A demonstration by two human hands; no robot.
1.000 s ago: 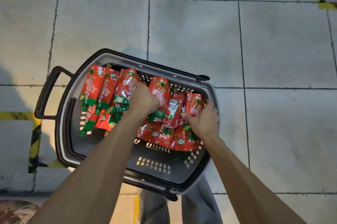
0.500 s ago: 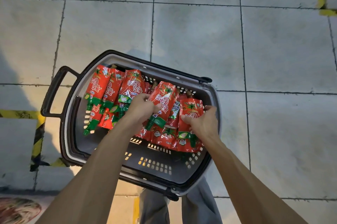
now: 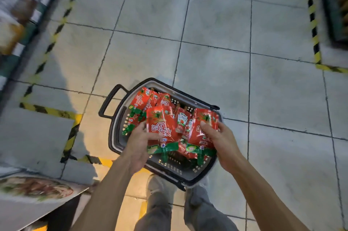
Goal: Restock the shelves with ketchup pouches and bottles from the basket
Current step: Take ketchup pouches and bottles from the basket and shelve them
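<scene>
Lifted clear now: left hand (image 3: 140, 142) clamped around one red ketchup pouch (image 3: 162, 132), right hand (image 3: 219, 138) pinching another pouch (image 3: 204, 129), both raised above the basket (image 3: 114, 136) since a second ago. Ready for shelving. Shelves (image 3: 17, 14) at left blurred; bottles not discernible.

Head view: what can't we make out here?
- Shelves, upper left: motion blur, products unreadable.
- Basket floor: covered by pouches; bottles, if any, unseen.
- Left hand and right hand grip: fingers behind the pouches; count held unclear.
- Small pouch: print too small.
</scene>
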